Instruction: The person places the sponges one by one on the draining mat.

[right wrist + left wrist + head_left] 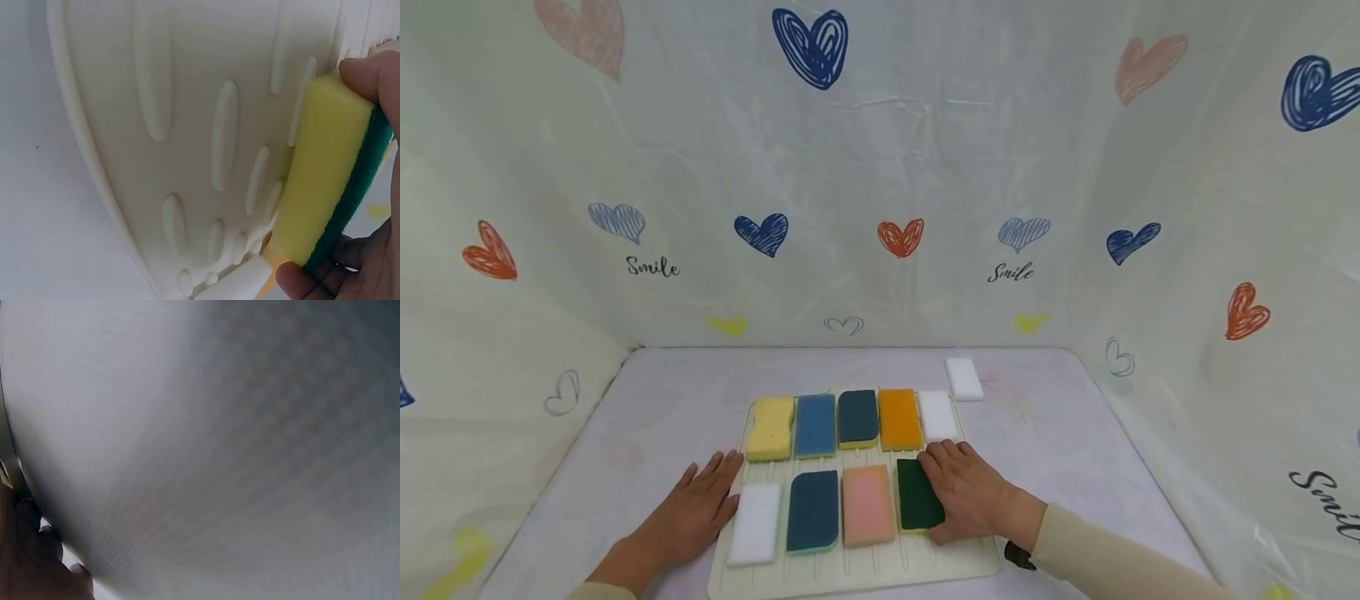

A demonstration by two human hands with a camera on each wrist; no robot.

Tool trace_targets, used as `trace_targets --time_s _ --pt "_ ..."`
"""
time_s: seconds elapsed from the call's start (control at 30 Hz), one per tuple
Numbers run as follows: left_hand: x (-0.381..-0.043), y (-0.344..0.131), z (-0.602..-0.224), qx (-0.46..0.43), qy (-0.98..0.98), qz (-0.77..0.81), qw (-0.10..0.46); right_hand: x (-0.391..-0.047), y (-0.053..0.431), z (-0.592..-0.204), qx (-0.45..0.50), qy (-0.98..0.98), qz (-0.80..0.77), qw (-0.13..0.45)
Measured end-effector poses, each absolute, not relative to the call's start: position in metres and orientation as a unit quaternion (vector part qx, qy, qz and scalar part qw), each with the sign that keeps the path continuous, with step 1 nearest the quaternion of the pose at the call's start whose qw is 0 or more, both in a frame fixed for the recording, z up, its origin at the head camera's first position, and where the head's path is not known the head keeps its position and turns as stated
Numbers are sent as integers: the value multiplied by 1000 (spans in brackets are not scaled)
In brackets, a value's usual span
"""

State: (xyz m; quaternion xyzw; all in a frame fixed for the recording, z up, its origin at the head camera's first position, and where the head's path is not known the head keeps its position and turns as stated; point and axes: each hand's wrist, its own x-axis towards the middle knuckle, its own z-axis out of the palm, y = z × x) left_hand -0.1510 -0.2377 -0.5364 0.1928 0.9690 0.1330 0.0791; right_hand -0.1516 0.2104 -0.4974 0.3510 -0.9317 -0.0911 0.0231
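Note:
My right hand (966, 492) grips a green and yellow scouring sponge (919, 498) at the front right of a cream ribbed mat (925, 567). In the right wrist view, thumb and fingertips hold opposite ends of this sponge (325, 175), its yellow side edge facing the camera. My left hand (696, 508) lies flat with fingers spread at the mat's left edge, beside a white sponge (755, 525). Along the front row are also a dark blue sponge (813, 512) and a pink one (868, 506). The left wrist view is mostly blurred tabletop, with part of the left hand (44, 562) at lower left.
The back row holds a yellow wavy sponge (771, 427), a blue one (816, 425), a dark one (858, 418), an orange one (900, 419) and a white one (937, 415). Another white sponge (964, 379) lies behind the mat on the table (685, 383). Heart-printed sheeting (940, 167) surrounds the table.

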Motion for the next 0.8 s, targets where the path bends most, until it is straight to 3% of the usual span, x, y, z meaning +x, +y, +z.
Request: trace_targets --time_s 0.8 --pt "-151 -238 -537 182 970 132 93 -154 206 -501 357 -929 -94 1"
